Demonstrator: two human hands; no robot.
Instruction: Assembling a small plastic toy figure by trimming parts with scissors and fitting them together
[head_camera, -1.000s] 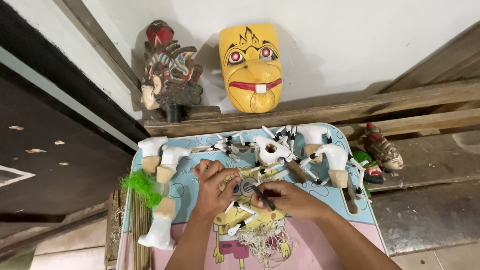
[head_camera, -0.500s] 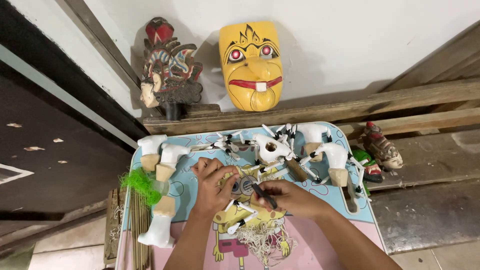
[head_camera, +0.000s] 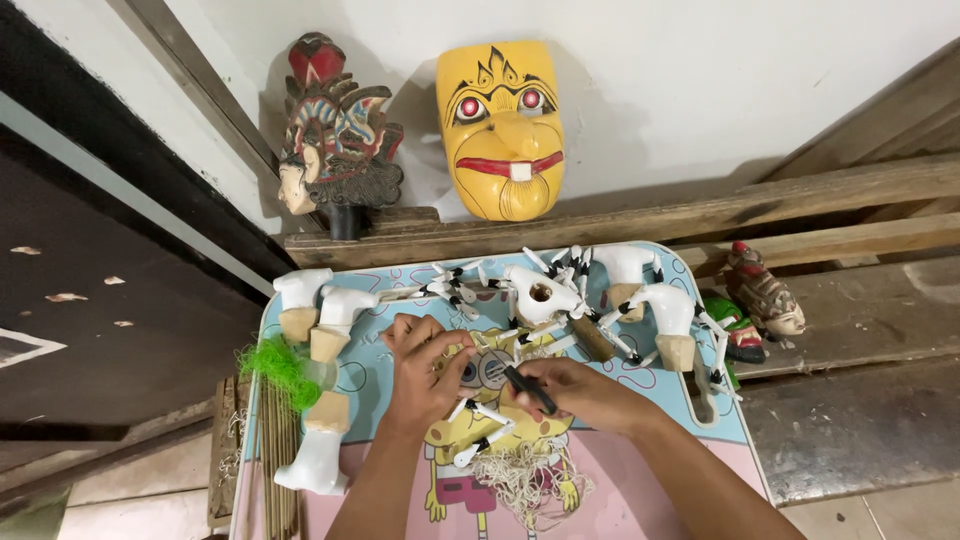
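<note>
Little has shifted over the last second: both hands stay bunched at the middle of the tabletop (head_camera: 300, 305), with only the dark tool tipped slightly differently.

A pale wall backs the scene, and a rough wooden beam (head_camera: 700, 215) runs along its foot. On the beam lean a yellow mask (head_camera: 500, 130) with red lips and ringed eyes and a carved, painted puppet head (head_camera: 335, 130). Below, the small tabletop, pale blue and pink with a cartoon print, carries white-painted wooden puppet bodies (head_camera: 320, 310) along its left edge and more at the back right, one with a hole in its top (head_camera: 540, 290). A tuft of green fibre (head_camera: 275, 365) sits at the left rim; thin sticks (head_camera: 275, 450) stand just beside it.

As far as can be judged, the work is midway: several white limbs lie strung with cord, others lie loose, and a tangle of pale string (head_camera: 525, 480) waits near the wrists.

The left hand (head_camera: 425, 370) has its fingers curled closed on a small grey piece (head_camera: 490, 372), pinning it against the tabletop. The right hand (head_camera: 585, 390) pinches a slim dark tool (head_camera: 528, 388), its tip touching that piece. A jointed white arm (head_camera: 480, 430) lies just below both hands.
</note>
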